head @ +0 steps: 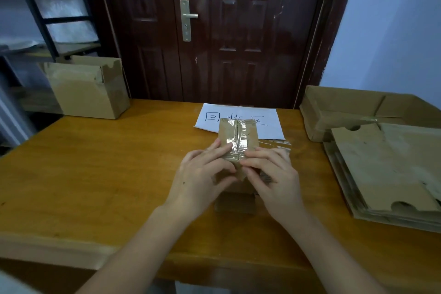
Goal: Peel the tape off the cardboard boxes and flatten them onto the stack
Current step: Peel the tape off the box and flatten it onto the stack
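Observation:
A small cardboard box (229,132) stands in the middle of the wooden table (95,174), its top seam covered by a strip of clear tape (241,137). My left hand (202,176) holds the box's near left side, fingers curled onto the top edge. My right hand (274,174) holds the near right side, with fingertips on the tape's near end at the seam. The box's near face is mostly hidden behind both hands. A stack of flattened cardboard (386,172) lies at the table's right edge.
A white paper sheet with handwritten characters (262,124) lies behind the box. A loose strip of clear tape (274,144) lies to its right. An open box (90,88) stands at back left, a shallow open box (346,107) at back right. A dark door (214,31) is behind.

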Demonstrator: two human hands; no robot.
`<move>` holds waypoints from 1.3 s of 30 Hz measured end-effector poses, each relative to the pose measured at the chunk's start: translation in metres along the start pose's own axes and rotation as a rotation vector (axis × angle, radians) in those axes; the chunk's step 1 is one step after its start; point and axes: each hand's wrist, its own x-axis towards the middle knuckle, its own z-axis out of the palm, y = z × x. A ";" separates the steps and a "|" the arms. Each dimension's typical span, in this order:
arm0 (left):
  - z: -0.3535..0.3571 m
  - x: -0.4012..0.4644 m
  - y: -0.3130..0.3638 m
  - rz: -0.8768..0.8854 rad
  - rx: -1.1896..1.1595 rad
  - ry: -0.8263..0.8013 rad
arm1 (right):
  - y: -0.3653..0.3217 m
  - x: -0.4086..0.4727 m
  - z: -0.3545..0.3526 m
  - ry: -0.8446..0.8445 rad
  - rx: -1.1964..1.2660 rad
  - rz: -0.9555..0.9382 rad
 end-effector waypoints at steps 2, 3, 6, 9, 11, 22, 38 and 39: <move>0.004 0.001 0.001 0.031 0.038 0.066 | 0.002 0.000 -0.002 -0.016 -0.004 -0.014; 0.006 0.001 0.001 0.073 0.076 0.087 | 0.003 -0.001 -0.003 -0.029 -0.009 -0.020; 0.010 0.000 -0.002 0.235 0.175 0.150 | 0.005 -0.002 -0.007 -0.078 -0.032 -0.026; 0.008 0.000 -0.002 0.293 0.196 0.204 | 0.004 -0.002 -0.010 -0.125 -0.041 -0.025; 0.006 0.003 0.000 0.295 0.231 0.242 | 0.000 -0.002 -0.011 -0.137 -0.010 0.006; -0.004 0.004 0.000 0.271 0.225 0.234 | -0.014 0.025 -0.025 -0.271 -0.210 -0.093; -0.014 -0.003 -0.002 0.204 0.157 0.110 | -0.013 0.012 -0.014 -0.141 -0.246 -0.301; -0.014 -0.003 -0.001 0.210 0.159 0.135 | -0.013 0.012 -0.016 -0.175 -0.241 -0.283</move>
